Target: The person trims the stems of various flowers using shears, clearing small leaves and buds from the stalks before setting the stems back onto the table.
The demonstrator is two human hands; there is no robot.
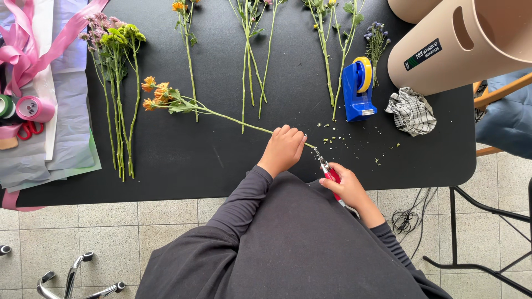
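Work surface: a black table [183, 160] standing on a pale tiled floor [166, 221], viewed from above the seated person.

Nearest the table's front edge, the right hand [348, 188] is wrapped closed around the red handles of a pair of pruning shears [328, 170], whose metal blades point up and left toward the cut end of a stem. Just beyond, the left hand [284, 149] rests knuckles-up on the table, fingers curled down over the lower end of an orange-flowered stem [216, 113]. That stem lies flat on the table, running from the left hand up and to the left, its orange blooms well away from the hand. Whether the blades touch the stem cannot be determined.

Small green trimmings [354, 145] are scattered on the table just right of the left hand.

Further back on the table, a blue tape dispenser [357, 91] stands beside a crumpled checked cloth [411, 111]. A beige bin [460, 41] lies tipped over the table's far right corner. Several single stems [249, 61] lie in a row along the far edge, and a bunch of green and mauve flowers [116, 94] lies toward the left. Beyond the table's left edge lie wrapping paper [66, 111], pink ribbon [27, 44] and tape rolls [34, 109].
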